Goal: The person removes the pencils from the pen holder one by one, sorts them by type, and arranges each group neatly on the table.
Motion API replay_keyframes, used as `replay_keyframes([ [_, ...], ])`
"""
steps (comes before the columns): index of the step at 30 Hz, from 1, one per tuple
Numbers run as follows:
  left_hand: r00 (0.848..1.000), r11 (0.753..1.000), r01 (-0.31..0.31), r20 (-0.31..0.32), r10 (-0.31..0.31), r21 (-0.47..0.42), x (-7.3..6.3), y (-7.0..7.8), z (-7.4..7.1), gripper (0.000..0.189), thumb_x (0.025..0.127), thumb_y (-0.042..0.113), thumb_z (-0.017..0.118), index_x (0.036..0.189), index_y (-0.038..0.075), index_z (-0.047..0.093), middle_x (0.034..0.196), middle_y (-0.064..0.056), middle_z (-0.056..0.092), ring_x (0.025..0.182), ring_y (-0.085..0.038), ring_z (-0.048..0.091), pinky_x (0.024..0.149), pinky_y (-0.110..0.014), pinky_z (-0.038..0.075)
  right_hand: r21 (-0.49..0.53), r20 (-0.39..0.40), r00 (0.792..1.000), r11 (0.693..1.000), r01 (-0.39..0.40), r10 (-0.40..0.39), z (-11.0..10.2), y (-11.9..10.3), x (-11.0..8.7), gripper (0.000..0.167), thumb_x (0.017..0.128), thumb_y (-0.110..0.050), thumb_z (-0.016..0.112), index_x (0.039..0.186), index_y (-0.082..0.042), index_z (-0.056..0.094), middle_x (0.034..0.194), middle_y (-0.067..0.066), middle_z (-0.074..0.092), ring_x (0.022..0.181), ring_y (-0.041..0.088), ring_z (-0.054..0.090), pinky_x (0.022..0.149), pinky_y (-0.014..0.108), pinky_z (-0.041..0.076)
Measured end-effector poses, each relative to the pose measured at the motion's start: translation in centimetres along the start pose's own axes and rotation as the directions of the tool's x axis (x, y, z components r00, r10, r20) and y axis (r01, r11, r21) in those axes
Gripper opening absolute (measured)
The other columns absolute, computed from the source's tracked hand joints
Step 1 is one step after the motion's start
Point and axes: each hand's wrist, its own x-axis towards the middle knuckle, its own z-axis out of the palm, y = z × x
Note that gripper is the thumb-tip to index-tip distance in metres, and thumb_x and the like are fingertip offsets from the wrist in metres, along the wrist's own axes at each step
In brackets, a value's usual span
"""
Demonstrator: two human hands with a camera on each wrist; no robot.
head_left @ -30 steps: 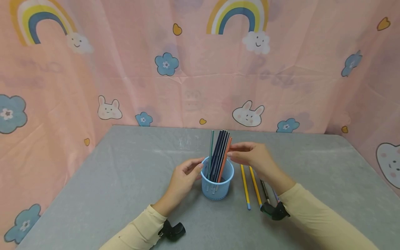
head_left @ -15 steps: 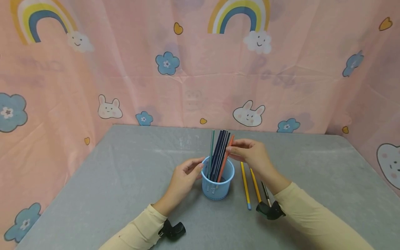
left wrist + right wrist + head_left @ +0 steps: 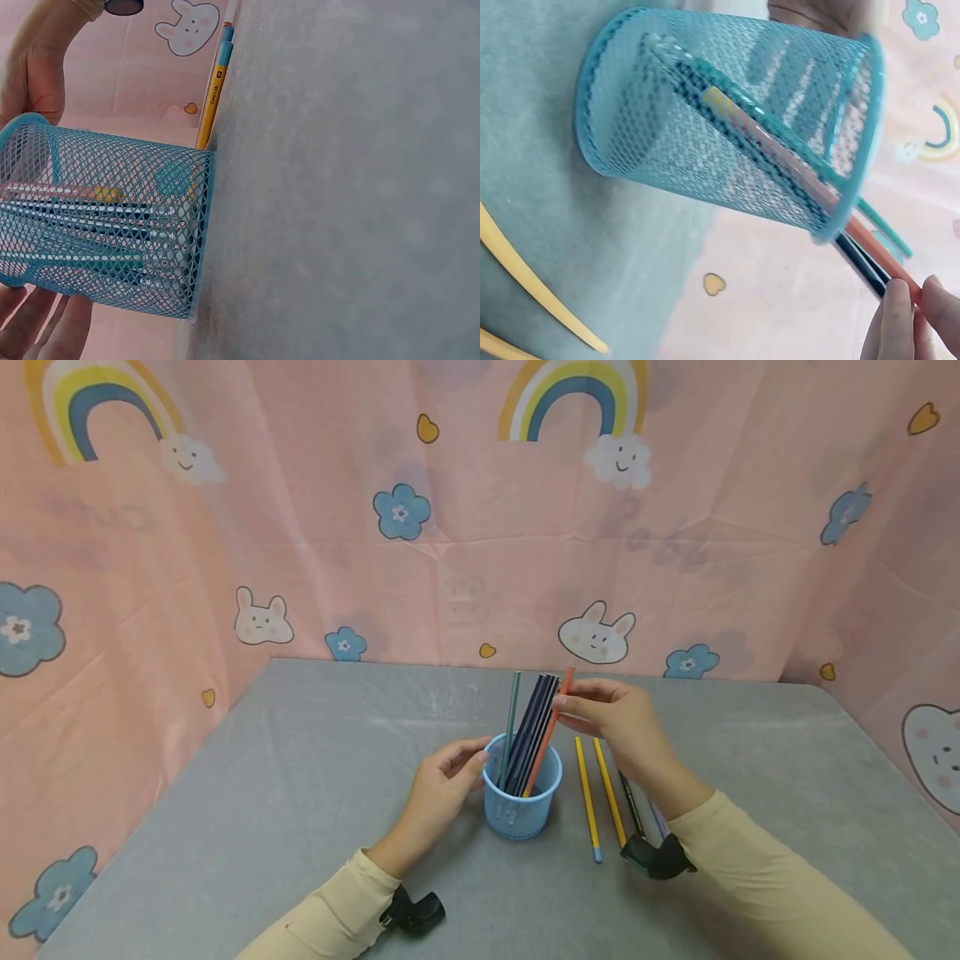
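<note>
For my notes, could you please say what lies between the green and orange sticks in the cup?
The head view shows dark sticks between the green stick and the orange stick.

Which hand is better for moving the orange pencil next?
Probably the right hand: it pinches the orange pencil near its upper end, while the left hand touches the side of the blue mesh cup.

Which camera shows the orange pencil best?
The right wrist view. The orange pencil looks biggest there, and its yellow end shows through the blue mesh cup. The head view shows it smaller, leaning in the cup and pinched by the right hand. The left wrist view shows only its lower part, through the mesh.
</note>
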Motion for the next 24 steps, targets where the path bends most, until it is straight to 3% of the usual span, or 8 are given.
replay_keyframes([
  [3, 1.0, 1.0, -0.003, 0.004, 0.003, -0.002, 0.0, 0.0, 0.0, 0.032, 0.101, 0.019, 0.06, 0.126, 0.0, 0.064, 0.129, -0.019, 0.066, 0.118, -0.031, 0.064, 0.088, -0.036, 0.061, 0.043, 0.0, 0.999, 0.999, 0.032, -0.032, -0.3, -0.5, 0.0, 0.036, 0.093, -0.02, 0.071, 0.118, 0.005, 0.065, 0.091, -0.015, 0.071, 0.089, 0.002, 0.071, 0.086, 0.026, 0.059],
  [10, 1.0, 1.0, 0.025, -0.001, -0.025, -0.017, 0.0, 0.2, 0.0, 0.03, 0.101, 0.018, 0.059, 0.127, 0.004, 0.065, 0.129, -0.015, 0.066, 0.118, -0.029, 0.064, 0.09, -0.038, 0.06, 0.115, -0.012, 0.997, 0.991, 0.074, -0.073, -1.1, -1.6, -0.2, 0.008, 0.091, -0.02, 0.073, 0.099, -0.017, 0.075, 0.091, -0.013, 0.073, 0.089, 0.004, 0.071, 0.083, 0.022, 0.06],
  [14, 1.0, 1.0, 0.013, -0.001, -0.013, -0.014, 0.1, 0.1, 0.0, 0.03, 0.101, 0.018, 0.059, 0.127, 0.002, 0.065, 0.129, -0.016, 0.066, 0.118, -0.03, 0.064, 0.09, -0.04, 0.06, 0.132, -0.026, 0.995, 0.986, 0.098, -0.096, -1.7, -2.1, -0.4, 0.004, 0.091, -0.02, 0.074, 0.092, -0.023, 0.075, 0.091, -0.012, 0.073, 0.089, 0.004, 0.071, 0.082, 0.022, 0.059],
  [20, 1.0, 1.0, -0.005, -0.002, 0.005, -0.016, 0.1, 0.1, 0.0, 0.03, 0.1, 0.015, 0.06, 0.125, 0.0, 0.065, 0.127, -0.019, 0.066, 0.117, -0.031, 0.065, 0.089, -0.038, 0.061, 0.262, -0.018, 0.992, 0.957, 0.124, -0.124, -2.8, -2.7, -0.5, 0.008, 0.089, -0.013, 0.075, 0.094, -0.019, 0.078, 0.092, -0.007, 0.075, 0.087, 0.007, 0.072, 0.082, 0.024, 0.06],
  [24, 1.0, 1.0, -0.002, -0.002, 0.001, -0.019, 0.1, 0.0, 0.0, 0.029, 0.1, 0.014, 0.06, 0.125, 0.0, 0.065, 0.127, -0.018, 0.067, 0.117, -0.032, 0.065, 0.089, -0.038, 0.061, 0.286, -0.013, 0.991, 0.949, 0.133, -0.135, -3.4, -3.0, -0.8, 0.01, 0.089, -0.012, 0.074, 0.097, -0.017, 0.078, 0.092, -0.005, 0.075, 0.089, 0.008, 0.071, 0.083, 0.024, 0.06],
])
